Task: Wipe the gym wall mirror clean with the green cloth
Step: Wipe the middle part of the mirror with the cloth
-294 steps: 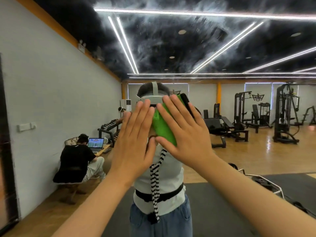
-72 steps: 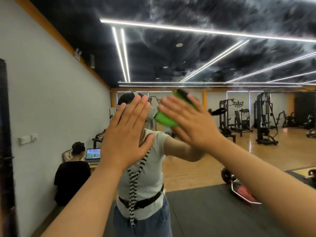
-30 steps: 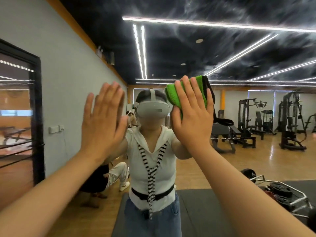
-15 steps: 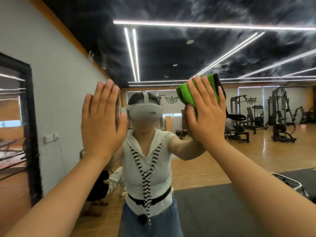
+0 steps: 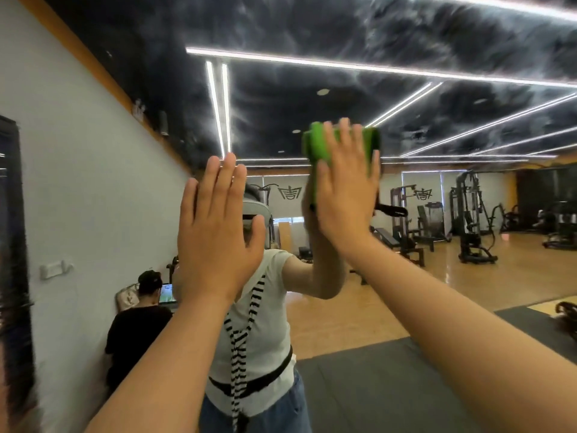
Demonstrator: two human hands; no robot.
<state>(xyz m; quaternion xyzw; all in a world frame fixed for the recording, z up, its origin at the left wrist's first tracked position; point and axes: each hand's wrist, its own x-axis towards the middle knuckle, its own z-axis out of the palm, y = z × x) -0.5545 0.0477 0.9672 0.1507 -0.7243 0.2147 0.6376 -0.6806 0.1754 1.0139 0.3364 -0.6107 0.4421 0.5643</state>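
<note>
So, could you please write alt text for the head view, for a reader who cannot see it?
The right hand presses a folded green cloth flat against the gym wall mirror, with the open left hand raised beside it, slightly lower. Weight machines show in the reflection.

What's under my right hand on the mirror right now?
The folded green cloth, pressed flat against the mirror by the right hand. Its edges show past the fingers and beside the thumb; its middle and the glass behind it are covered.
</note>
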